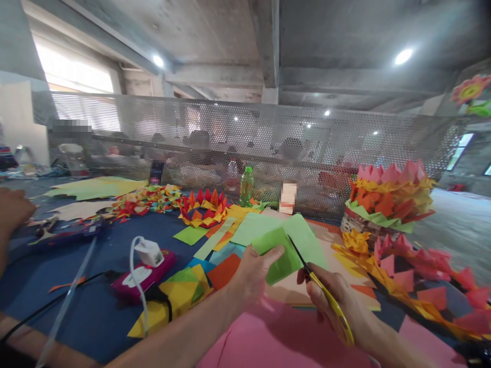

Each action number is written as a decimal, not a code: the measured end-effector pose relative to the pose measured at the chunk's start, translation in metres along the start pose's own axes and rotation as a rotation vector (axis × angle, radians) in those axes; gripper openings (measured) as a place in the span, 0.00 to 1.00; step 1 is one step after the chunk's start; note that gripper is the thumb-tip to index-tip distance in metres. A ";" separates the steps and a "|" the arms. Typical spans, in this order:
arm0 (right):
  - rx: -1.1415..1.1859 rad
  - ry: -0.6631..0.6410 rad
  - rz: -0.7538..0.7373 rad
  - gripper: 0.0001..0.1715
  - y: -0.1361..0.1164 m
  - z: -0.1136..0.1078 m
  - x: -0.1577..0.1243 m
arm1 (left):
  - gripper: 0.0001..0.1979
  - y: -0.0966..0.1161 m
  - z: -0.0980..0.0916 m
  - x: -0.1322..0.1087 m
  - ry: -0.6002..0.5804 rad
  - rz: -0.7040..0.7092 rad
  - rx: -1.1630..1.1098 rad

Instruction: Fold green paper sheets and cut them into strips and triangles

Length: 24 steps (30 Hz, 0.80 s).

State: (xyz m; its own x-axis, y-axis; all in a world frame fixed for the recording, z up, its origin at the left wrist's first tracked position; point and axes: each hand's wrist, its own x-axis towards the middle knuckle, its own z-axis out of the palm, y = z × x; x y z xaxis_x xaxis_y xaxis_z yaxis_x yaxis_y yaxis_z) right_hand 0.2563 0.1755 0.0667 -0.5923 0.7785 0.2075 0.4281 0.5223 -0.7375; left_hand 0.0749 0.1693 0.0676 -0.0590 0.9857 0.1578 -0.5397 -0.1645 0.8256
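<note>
My left hand (255,268) pinches a green sheet of paper (282,263), with the thumb pressed on top. In my right hand (332,291) is a pair of scissors with yellow handles (333,302). Their dark blades point up and away, close against the right side of the green sheet; I cannot tell whether they are parted. Beneath lie a light green sheet (307,237) and a peach-coloured sheet (284,289). Large pink paper (264,340) spreads out below my hands.
Left of me sit a magenta power strip (163,267) with a white charger (149,251) and a glue gun (65,232). Folded paper garlands (433,271) and a tiered paper stack (387,199) stand right. Behind are a green bottle (247,188) and perforated screen (326,138). Another person's hand (15,209) shows far left.
</note>
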 end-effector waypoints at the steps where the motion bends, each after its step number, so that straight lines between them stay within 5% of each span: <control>1: 0.001 0.001 -0.001 0.27 -0.001 0.000 0.000 | 0.16 -0.001 0.000 0.000 -0.010 0.007 -0.001; 7: 0.028 0.017 0.010 0.25 0.001 0.000 -0.002 | 0.11 -0.009 0.001 -0.003 -0.099 -0.038 -0.014; 24: 0.052 0.058 0.042 0.28 0.003 0.005 0.000 | 0.17 -0.010 0.002 -0.005 -0.029 -0.094 -0.032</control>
State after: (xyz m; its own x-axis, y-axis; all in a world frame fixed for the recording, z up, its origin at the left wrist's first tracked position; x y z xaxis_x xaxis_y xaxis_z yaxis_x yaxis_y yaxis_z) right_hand 0.2543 0.1756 0.0615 -0.5334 0.8189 0.2120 0.4149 0.4717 -0.7781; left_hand 0.0826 0.1661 0.0597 0.0169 0.9952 0.0962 -0.5687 -0.0696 0.8196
